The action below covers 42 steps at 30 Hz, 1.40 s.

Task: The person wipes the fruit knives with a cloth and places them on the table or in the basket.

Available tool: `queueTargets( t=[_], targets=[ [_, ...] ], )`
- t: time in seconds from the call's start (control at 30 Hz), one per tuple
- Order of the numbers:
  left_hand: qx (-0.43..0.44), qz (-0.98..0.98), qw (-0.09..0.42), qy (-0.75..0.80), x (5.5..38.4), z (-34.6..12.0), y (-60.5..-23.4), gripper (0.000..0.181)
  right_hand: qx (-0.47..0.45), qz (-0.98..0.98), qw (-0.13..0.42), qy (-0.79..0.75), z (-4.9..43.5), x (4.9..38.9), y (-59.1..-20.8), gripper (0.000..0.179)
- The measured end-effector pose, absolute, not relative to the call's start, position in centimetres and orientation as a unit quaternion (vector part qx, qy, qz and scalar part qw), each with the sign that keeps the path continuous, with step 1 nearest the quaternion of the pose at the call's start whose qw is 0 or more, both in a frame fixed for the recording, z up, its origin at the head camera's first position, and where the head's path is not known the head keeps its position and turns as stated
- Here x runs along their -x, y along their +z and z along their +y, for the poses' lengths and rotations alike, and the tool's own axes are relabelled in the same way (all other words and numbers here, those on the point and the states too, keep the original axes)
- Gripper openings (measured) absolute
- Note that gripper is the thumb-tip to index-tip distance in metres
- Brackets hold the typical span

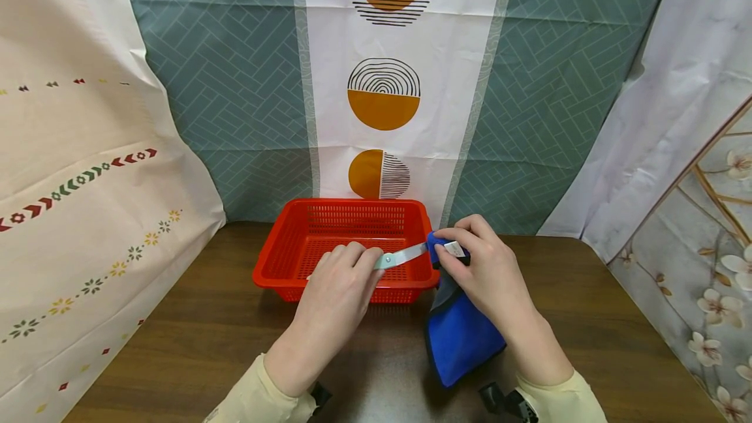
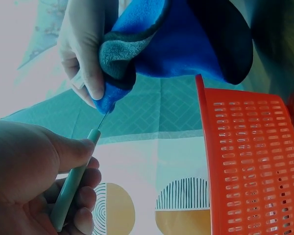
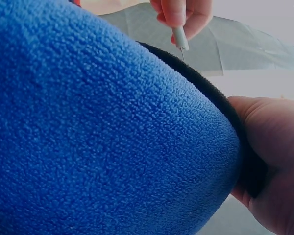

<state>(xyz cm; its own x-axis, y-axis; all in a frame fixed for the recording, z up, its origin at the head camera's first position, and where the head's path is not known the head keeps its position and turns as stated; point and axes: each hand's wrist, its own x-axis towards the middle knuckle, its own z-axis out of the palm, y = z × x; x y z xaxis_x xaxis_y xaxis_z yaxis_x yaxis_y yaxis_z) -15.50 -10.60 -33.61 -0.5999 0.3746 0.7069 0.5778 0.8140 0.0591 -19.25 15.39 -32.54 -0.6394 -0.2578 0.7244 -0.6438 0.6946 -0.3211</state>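
Observation:
My left hand (image 1: 337, 305) grips the pale green handle (image 2: 74, 183) of a small knife (image 1: 407, 255), its thumb lying along the handle. The blade points right, its far end hidden in a fold of a blue and grey cloth (image 1: 461, 338) with dark edging. Thumb and fingers of my right hand (image 1: 490, 269) pinch that fold around the blade, beside a white label on the cloth. Below the right hand, the rest of the cloth hangs down. It fills much of the right wrist view, where the knife shows only partly behind it.
A red plastic basket (image 1: 273, 273) with slotted walls stands behind the hands, below the knife. It rests on a dark wooden table (image 1: 194, 344). Patterned fabric (image 1: 247, 83) hangs at the back and both sides.

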Motion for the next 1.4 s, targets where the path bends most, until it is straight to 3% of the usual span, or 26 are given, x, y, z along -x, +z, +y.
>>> queueTargets(
  t=[0.4, 0.9, 1.4],
  targets=[
    [0.272, -0.877, 0.366, -0.152, 15.6, -10.7, -33.7, 0.038, -0.245, -0.860, 0.349, 0.279, 16.3, 19.0, -31.9, 0.025],
    [0.280, -0.875, 0.369, -0.141, 15.3, -10.2, -33.9, 0.036, -0.364, -0.808, 0.377, 0.268, 12.6, 17.2, -32.4, 0.029],
    [0.277, -0.877, 0.365, -0.141, 15.2, -10.2, -33.7, 0.039, -0.345, -0.822, 0.365, 0.269, 13.1, 17.7, -32.4, 0.028]
  ],
)
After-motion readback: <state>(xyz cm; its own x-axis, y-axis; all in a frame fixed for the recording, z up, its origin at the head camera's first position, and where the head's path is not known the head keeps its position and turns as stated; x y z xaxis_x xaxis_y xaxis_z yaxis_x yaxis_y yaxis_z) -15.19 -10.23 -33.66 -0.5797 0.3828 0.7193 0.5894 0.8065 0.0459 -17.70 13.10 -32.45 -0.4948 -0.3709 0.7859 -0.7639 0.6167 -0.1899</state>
